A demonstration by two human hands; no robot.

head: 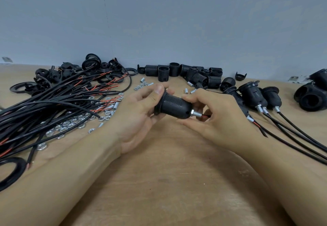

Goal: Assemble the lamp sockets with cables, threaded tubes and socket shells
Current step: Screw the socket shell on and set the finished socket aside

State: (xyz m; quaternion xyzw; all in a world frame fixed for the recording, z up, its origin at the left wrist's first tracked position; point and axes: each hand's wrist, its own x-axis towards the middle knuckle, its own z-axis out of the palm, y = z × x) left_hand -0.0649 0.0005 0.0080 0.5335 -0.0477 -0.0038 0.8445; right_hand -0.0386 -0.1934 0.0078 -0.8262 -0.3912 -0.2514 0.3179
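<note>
A black threaded lamp socket [174,106] lies sideways in the air over the table's middle, held between both hands. My left hand [139,112] grips its wide flanged end, thumb on top. My right hand [217,114] holds the narrow end, fingers around the silver threaded tube [196,113] that sticks out of it. A thin red and black wire [206,115] emerges from the tube into my right palm. Three assembled sockets with cables [254,96] lie to the right.
A heap of black cables [58,101] with red wire ends covers the left side, with silver nuts [70,124] scattered beside it. Black rings and caps [92,64] sit at the back left, loose socket shells [194,75] at the back centre, more black parts [311,96] at the far right.
</note>
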